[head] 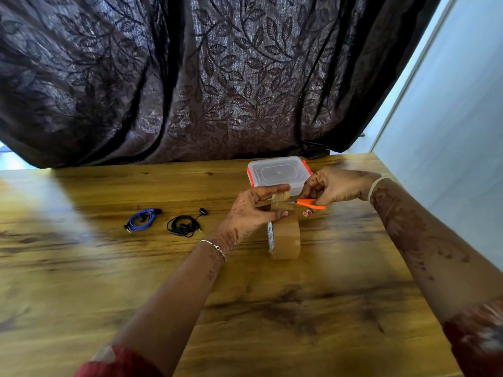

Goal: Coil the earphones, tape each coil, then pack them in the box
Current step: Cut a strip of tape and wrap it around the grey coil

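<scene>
A short strip of brown tape (281, 197) is being pinched by the left hand (251, 212), forefinger and thumb curled onto it, and is being held taut just above the brown packing-tape roll (286, 238), which is standing on edge beneath that pinch. The small orange-handled scissors (310, 203) are being gripped by the right hand (333, 187), fingers curled round the handles, the blades being put to the strip just right of the pinch. The coiled blue earphones (143, 219) and coiled black earphones (184, 225) are lying well left of both grips on the wooden table (109, 268), seemingly not yet taped. The clear lidded plastic box with orange clips (277, 172) is sitting just beyond the hands.

Several risks are being run, by this judgement: if tension is being lost, the strip may be folded onto itself or gummed to the blades; the left fingertips are being kept very near the cut; the roll may be tipped once it is freed; the looser black coil may be sprung open when it is lifted
</scene>
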